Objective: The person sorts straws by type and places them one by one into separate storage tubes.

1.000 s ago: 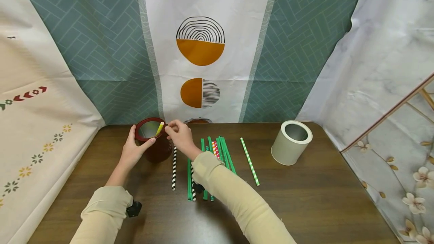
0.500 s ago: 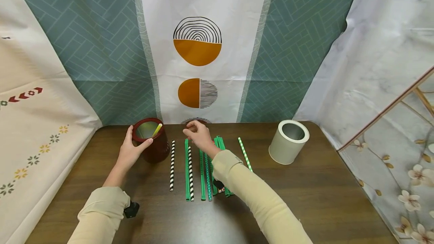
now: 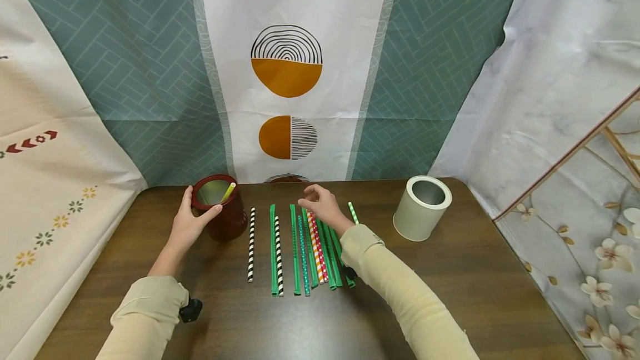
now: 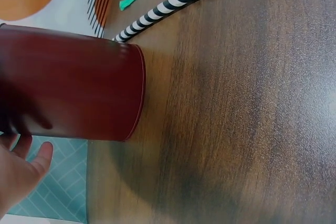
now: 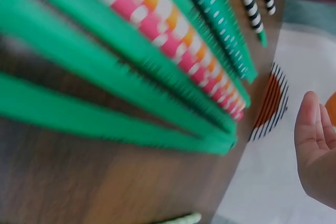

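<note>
My left hand (image 3: 190, 221) holds a dark red can (image 3: 227, 226) near its rim, thumb at the front and fingers along the left side. A yellow straw (image 3: 228, 191) leans inside that can and sticks out past the rim. The left wrist view shows the can's smooth red side (image 4: 79, 82) filling much of the upper left. My right hand (image 3: 325, 204) hovers empty, fingers loosely bent, over the far ends of a row of straws. Among these are green-wrapped straws (image 3: 294, 249), a teal dotted straw (image 3: 303, 260), an orange-striped straw (image 3: 315, 249) and a pink dotted straw (image 5: 157, 35).
A white can (image 3: 420, 215), open at the top, stands at the back right of the wooden table (image 3: 240, 321). Two black-striped straws lie to the left, one (image 3: 251, 249) near the red can. A light green striped straw (image 3: 353, 213) is partly hidden by the right forearm.
My right hand has moved from beside the red can's rim rightward over the straws. The left hand keeps its hold on the can, and the yellow straw still leans inside.
</note>
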### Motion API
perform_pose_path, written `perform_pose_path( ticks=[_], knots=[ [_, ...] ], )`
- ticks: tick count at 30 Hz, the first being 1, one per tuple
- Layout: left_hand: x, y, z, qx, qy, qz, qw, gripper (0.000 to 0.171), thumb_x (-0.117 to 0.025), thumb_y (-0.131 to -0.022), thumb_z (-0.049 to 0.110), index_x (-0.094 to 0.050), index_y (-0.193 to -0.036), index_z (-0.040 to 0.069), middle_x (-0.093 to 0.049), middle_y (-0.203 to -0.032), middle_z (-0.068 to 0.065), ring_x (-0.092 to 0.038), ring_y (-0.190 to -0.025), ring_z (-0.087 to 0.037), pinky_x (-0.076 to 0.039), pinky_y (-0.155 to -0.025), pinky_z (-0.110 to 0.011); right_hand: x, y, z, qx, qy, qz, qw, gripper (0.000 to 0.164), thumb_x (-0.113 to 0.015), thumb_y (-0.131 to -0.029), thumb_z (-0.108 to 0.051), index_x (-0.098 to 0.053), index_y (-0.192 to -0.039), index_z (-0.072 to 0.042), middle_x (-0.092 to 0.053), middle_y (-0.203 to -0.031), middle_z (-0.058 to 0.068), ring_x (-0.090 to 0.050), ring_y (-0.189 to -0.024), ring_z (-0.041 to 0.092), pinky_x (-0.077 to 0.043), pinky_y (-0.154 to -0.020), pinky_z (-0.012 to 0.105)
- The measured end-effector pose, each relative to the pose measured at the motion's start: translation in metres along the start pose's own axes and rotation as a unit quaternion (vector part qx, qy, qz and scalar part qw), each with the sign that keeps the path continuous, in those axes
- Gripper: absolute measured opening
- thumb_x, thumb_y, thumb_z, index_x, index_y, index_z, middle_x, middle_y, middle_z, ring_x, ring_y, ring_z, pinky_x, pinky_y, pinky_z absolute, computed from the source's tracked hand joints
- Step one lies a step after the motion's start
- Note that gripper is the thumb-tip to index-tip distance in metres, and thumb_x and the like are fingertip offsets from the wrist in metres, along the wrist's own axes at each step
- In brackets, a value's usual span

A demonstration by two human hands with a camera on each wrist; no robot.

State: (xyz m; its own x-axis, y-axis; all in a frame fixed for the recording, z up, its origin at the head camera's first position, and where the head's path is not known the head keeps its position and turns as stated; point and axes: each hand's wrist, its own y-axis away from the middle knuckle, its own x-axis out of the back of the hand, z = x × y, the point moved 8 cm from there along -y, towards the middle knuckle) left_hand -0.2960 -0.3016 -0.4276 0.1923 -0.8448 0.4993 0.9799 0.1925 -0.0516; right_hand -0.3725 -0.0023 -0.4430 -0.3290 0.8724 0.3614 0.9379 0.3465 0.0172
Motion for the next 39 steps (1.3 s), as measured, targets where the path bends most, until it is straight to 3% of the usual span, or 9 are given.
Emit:
perform_pose_path(
  ticks=[3, 8, 20, 34, 39],
  knots=[
    [0.0, 0.0, -0.001, 0.0, -0.003, 0.001, 1.0, 0.095, -0.057, -0.081, 0.045, 0.009, -0.142, 0.017, 0.001, -0.149, -0.01, -0.004, -0.135, -0.034, -0.014, -0.102, -0.061, 0.01, 0.001, 0.014, -0.016, 0.001, 0.003, 1.0, 0.036, -0.062, -0.083, -0.026, -0.051, -0.115, -0.013, -0.055, -0.102, 0.012, -0.057, -0.09, 0.039, -0.05, -0.072, 0.048],
    [0.0, 0.0, -0.001, 0.004, -0.005, 0.0, 1.0, 0.094, -0.057, -0.081, 0.046, 0.009, -0.142, 0.017, 0.001, -0.149, -0.01, -0.004, -0.135, -0.035, -0.014, -0.101, -0.061, 0.025, 0.007, 0.032, -0.038, 0.017, 0.008, 0.999, 0.04, -0.063, -0.082, -0.024, -0.05, -0.118, -0.011, -0.055, -0.103, 0.012, -0.059, -0.091, 0.036, -0.051, -0.071, 0.045],
    [-0.001, 0.0, 0.0, 0.002, 0.005, -0.004, 1.0, 0.095, -0.057, -0.081, 0.046, 0.01, -0.142, 0.016, 0.002, -0.149, -0.009, -0.002, -0.136, -0.034, -0.014, -0.102, -0.061, 0.051, 0.021, 0.065, -0.059, 0.048, 0.002, 0.997, 0.04, -0.061, -0.083, -0.015, -0.048, -0.119, -0.002, -0.057, -0.091, 0.012, -0.057, -0.074, 0.031, -0.05, -0.06, 0.038],
    [0.0, -0.001, -0.001, -0.004, 0.002, 0.0, 1.0, 0.094, -0.057, -0.081, 0.045, 0.009, -0.142, 0.016, 0.002, -0.149, -0.01, -0.003, -0.136, -0.034, -0.013, -0.101, -0.061, 0.084, 0.03, 0.093, -0.102, 0.038, 0.017, 0.994, 0.036, -0.062, -0.08, -0.01, -0.052, -0.112, 0.001, -0.053, -0.076, 0.006, -0.051, -0.057, 0.018, -0.045, -0.049, 0.028],
    [0.0, 0.0, 0.0, -0.004, 0.003, -0.001, 1.0, 0.094, -0.057, -0.081, 0.045, 0.009, -0.142, 0.016, 0.002, -0.149, -0.01, -0.003, -0.136, -0.034, -0.013, -0.101, -0.062, 0.092, 0.034, 0.098, -0.106, 0.063, 0.026, 0.992, 0.033, -0.062, -0.08, -0.008, -0.052, -0.11, 0.001, -0.052, -0.073, 0.006, -0.051, -0.055, 0.017, -0.045, -0.049, 0.028]
  ],
)
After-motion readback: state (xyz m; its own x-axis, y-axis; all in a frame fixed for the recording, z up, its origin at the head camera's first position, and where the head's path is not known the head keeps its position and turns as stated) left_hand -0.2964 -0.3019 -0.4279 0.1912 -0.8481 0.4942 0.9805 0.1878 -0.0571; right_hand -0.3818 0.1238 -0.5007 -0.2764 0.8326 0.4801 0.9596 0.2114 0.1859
